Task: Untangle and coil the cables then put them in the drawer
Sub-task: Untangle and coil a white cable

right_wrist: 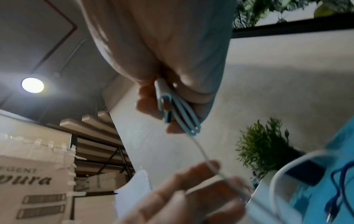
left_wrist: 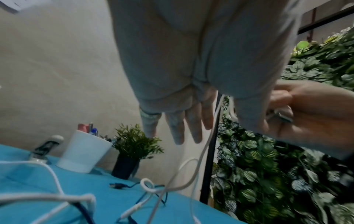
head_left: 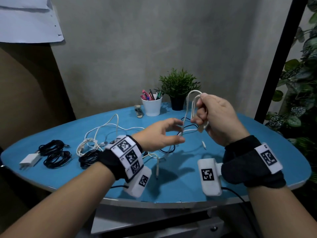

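My right hand [head_left: 199, 117] is raised over the blue table [head_left: 223, 169] and grips a white cable [head_left: 193, 98] folded into a few long loops. In the right wrist view its USB plug [right_wrist: 167, 110] lies against the curled fingers. One strand drops from the bundle and runs between the thumb and straight fingers of my left hand [head_left: 179, 130], touching them. In the left wrist view that strand [left_wrist: 205, 145] goes down to a small knot [left_wrist: 147, 185] on the table. The cable's free end [head_left: 204, 145] hangs below my right hand.
A loose white cable tangle [head_left: 89, 143], black coiled cables [head_left: 54, 153] and a white charger [head_left: 30, 160] lie at the left. A dark blue cable [head_left: 193, 125] lies under the hands. Pen cup [head_left: 151, 105], stapler [head_left: 138, 111] and potted plant [head_left: 178, 86] stand at the back. A grey drawer unit [head_left: 171, 227] sits below the table's front edge.
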Demonstrator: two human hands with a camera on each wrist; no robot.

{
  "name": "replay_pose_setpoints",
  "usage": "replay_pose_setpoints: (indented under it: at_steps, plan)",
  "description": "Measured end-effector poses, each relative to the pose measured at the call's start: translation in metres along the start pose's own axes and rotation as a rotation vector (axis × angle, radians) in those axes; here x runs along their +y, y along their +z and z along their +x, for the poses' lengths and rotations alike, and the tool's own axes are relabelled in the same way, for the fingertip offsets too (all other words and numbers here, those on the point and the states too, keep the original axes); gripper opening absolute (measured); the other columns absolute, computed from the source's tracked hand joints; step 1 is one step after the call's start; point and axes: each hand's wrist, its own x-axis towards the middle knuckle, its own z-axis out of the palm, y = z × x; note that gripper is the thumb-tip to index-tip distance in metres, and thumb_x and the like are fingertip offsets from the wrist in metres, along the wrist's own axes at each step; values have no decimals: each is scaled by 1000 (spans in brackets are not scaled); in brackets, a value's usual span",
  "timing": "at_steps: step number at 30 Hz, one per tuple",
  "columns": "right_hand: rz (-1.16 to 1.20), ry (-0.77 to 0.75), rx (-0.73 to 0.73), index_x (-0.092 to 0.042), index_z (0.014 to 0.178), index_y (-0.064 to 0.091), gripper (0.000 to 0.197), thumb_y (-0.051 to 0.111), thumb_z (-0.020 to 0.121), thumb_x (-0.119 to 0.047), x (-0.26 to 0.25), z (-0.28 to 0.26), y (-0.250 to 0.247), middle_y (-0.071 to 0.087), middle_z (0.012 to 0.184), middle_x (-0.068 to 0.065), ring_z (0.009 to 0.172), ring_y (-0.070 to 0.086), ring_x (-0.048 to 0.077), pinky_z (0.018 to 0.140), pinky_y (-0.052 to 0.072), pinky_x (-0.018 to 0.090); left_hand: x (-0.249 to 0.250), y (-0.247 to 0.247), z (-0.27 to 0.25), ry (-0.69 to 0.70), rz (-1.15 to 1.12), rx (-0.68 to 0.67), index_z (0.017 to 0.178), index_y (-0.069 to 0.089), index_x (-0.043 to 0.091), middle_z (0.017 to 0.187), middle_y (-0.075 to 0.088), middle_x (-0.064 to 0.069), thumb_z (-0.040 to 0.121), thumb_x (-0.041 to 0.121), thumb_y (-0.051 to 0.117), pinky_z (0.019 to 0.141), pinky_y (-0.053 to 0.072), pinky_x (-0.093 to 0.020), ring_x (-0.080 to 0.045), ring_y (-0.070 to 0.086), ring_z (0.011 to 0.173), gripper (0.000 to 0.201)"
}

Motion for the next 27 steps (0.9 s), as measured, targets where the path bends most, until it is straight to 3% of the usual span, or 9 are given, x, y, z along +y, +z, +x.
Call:
replay_pose_setpoints:
  at_steps: [3, 8, 10, 14, 16, 18, 20, 23, 27]
  plan:
    - [193, 63, 46, -12, 68, 42, 31, 37, 98, -17, -6, -2, 2, 32, 41, -3, 37, 34, 13, 52, 43, 29, 4, 14, -4, 46, -14, -7, 102, 57, 20, 83, 64, 3, 90, 11, 60, 78, 48, -32, -16, 57, 81, 15]
    - [453, 94, 67, -11, 71, 41, 27, 35, 97, -13, -10, -1, 2, 56, 53, 3, 47, 56, 15, 54, 46, 29, 8, 17, -12, 85, 238, 6, 87, 61, 21, 74, 62, 13, 92, 16, 56, 70, 45, -17, 2, 55, 68, 9]
    - [521, 95, 62, -10, 75, 43, 25, 34, 98, -12, -9, -2, 4, 70, 77, 15, 70, 71, 24, 71, 58, 36, 8, 17, -17, 83, 406, -39, 86, 63, 26, 78, 65, 14, 91, 23, 57, 73, 44, -17, -1, 58, 77, 8]
    - [549, 89, 137, -8, 84, 52, 21, 39, 100, -15, -3, 3, 0, 60, 119, 22, 105, 63, 28, 90, 52, 37, 4, 18, -29, 88, 592, -129, 86, 66, 29, 70, 62, 18, 89, 28, 55, 78, 40, -23, -6, 54, 77, 11]
    - [461, 69, 153, -9, 88, 54, 18, 41, 100, -14, 0, 5, -1, 59, 113, 16, 105, 59, 22, 91, 49, 32, 5, 15, -34, 86, 515, -164, 88, 65, 29, 74, 64, 20, 92, 26, 55, 84, 42, -20, 1, 55, 75, 12]
    - [248, 1, 152, -11, 84, 53, 17, 43, 98, -12, 3, 2, 0, 53, 84, 6, 78, 54, 9, 70, 48, 21, 9, 10, -37, 100, 431, -128, 93, 66, 23, 77, 67, 16, 93, 21, 55, 75, 43, -13, 7, 56, 71, 11]
    - [-70, -81, 141, -7, 85, 55, 17, 46, 97, -13, 10, 0, 1, 41, 68, -3, 57, 41, 4, 55, 40, 22, 15, 4, -38, 114, 370, -36, 91, 63, 20, 73, 64, 15, 94, 18, 53, 65, 46, -15, 4, 54, 60, 11]
    - [-492, -196, 65, -11, 84, 54, 16, 47, 96, -19, 19, -1, -1, 42, 67, -8, 59, 40, 9, 62, 38, 33, 28, -3, -40, 132, 195, 138, 85, 57, 19, 70, 61, 8, 95, 13, 50, 48, 46, -20, -7, 54, 49, 13]
    - [-700, -188, -69, -9, 87, 50, 16, 43, 98, -19, 21, -2, 2, 62, 79, 0, 63, 50, 9, 63, 40, 30, 42, -13, -39, 265, 131, 335, 82, 55, 16, 66, 56, 5, 93, 10, 54, 51, 45, -21, -7, 55, 50, 13]
